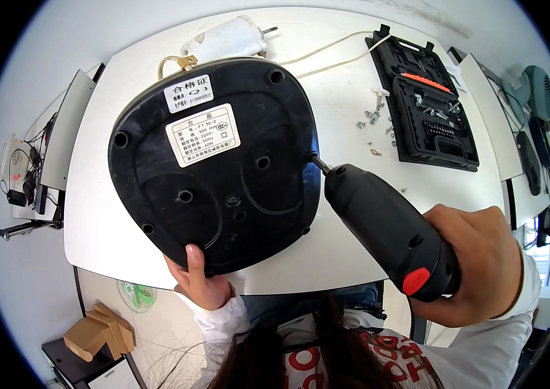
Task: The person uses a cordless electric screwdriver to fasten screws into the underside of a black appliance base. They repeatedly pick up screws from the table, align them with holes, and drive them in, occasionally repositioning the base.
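A black fan base [223, 188] is held with its underside facing me; two white labels and several round holes show on it. My left hand [201, 280] grips its near edge, thumb on the underside and the other fingers mostly hidden behind. In my right hand [479, 259] is a black cordless screwdriver [385, 220] with a red button, the fingers wrapped round its grip. Its bit [319, 163] reaches the right rim of the base; whether the tip sits in a screw is hard to see.
Beyond the base lies a white motor housing [226, 40] with a metal shaft, a pale cord [340, 63] running rightward. An open black tool case [430, 104] with bits stands at the back right, loose screws [373, 117] beside it. Cardboard boxes [103, 329] are below left.
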